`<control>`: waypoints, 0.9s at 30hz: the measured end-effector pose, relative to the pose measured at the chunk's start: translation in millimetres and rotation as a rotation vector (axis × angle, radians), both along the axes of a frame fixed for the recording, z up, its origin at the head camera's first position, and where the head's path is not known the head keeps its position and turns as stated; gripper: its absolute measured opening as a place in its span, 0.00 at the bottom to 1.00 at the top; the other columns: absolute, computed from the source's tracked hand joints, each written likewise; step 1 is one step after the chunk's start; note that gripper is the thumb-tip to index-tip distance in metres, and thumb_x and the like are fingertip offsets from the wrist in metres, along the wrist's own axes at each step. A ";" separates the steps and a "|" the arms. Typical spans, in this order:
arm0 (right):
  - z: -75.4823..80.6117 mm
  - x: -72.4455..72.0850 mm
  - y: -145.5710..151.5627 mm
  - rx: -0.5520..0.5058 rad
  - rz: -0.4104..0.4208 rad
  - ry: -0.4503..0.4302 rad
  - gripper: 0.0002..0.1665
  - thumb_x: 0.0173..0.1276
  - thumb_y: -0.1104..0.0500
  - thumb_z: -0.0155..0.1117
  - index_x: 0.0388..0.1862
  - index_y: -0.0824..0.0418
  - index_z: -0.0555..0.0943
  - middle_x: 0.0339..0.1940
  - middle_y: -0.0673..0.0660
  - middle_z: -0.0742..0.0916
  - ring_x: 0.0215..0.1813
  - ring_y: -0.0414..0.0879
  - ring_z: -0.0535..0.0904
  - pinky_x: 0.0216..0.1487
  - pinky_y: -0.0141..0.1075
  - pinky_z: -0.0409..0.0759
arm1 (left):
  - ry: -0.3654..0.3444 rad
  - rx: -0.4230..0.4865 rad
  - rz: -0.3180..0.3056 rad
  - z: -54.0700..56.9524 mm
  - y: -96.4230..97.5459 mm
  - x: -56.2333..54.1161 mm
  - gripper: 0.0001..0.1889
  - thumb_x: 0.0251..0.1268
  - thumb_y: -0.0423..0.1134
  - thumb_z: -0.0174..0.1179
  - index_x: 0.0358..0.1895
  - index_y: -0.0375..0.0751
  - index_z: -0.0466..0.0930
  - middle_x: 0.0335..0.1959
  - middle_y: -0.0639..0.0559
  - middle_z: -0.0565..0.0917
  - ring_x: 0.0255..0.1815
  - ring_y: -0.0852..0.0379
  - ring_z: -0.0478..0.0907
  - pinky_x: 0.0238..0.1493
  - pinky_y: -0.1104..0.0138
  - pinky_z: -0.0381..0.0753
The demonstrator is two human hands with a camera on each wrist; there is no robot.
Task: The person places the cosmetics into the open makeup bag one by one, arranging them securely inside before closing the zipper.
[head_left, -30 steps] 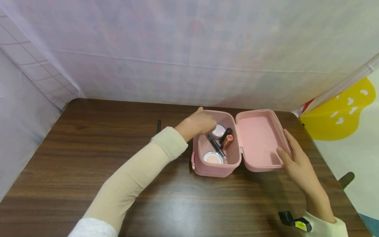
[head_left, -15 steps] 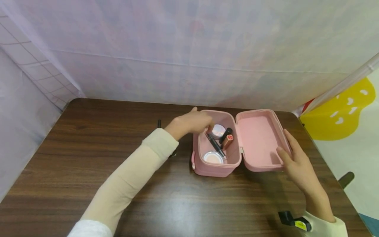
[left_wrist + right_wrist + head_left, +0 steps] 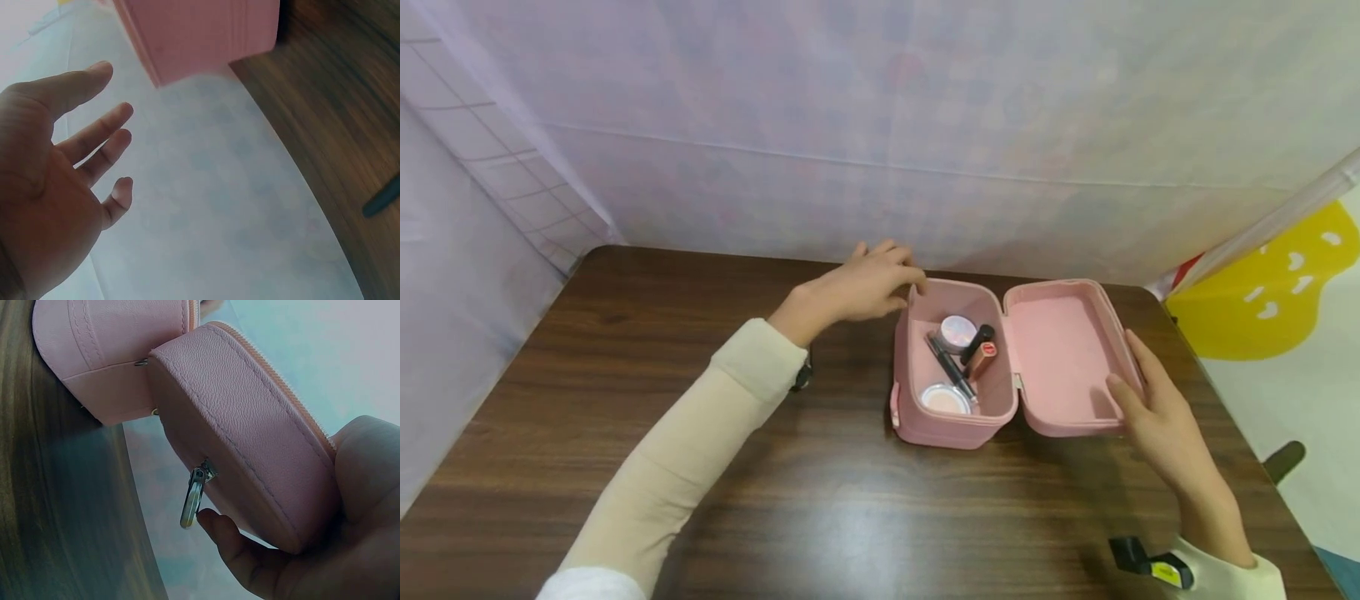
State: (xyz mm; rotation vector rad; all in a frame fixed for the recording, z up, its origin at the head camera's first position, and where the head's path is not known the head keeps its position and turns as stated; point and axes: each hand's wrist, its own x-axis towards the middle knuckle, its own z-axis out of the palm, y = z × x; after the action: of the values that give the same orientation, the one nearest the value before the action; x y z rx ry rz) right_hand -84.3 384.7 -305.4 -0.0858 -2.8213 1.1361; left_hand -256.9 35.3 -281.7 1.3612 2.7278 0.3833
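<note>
Here's the right hand [image 3: 1161, 421] gripping the open lid [image 3: 1060, 358], some of its fingers lost in shadow behind it. The left hand [image 3: 861, 285] holds nothing, fingers loosely spread at the rim of the pink cosmetic case [image 3: 951, 435] – contact is hard to judge. The case sits on the table [image 3: 820, 517], with 5 cosmetics showing: a pearly-lidded jar [image 3: 957, 330], slim pen [image 3: 950, 365], black tube [image 3: 981, 337], copper tube [image 3: 981, 362] and round compact [image 3: 945, 400]. In the left wrist view, a dark stick [image 3: 384, 197] is cut off by the edge – unidentifiable.
</note>
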 end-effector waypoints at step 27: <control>-4.4 2.8 5.1 -0.010 0.011 0.026 0.39 0.76 0.55 0.48 0.79 0.52 0.43 0.73 0.72 0.56 0.68 0.72 0.53 0.64 0.66 0.46 | -0.244 0.351 0.370 -73.6 -73.7 8.2 0.16 0.67 0.37 0.59 0.57 0.48 0.77 0.60 0.45 0.71 0.64 0.42 0.61 0.62 0.35 0.48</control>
State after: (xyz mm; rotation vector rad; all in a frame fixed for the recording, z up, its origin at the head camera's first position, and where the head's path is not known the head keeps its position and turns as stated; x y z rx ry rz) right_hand -81.5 389.8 -309.7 -0.0563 -2.7975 1.1446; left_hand -248.7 -38.3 -355.4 0.7787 2.7788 1.0205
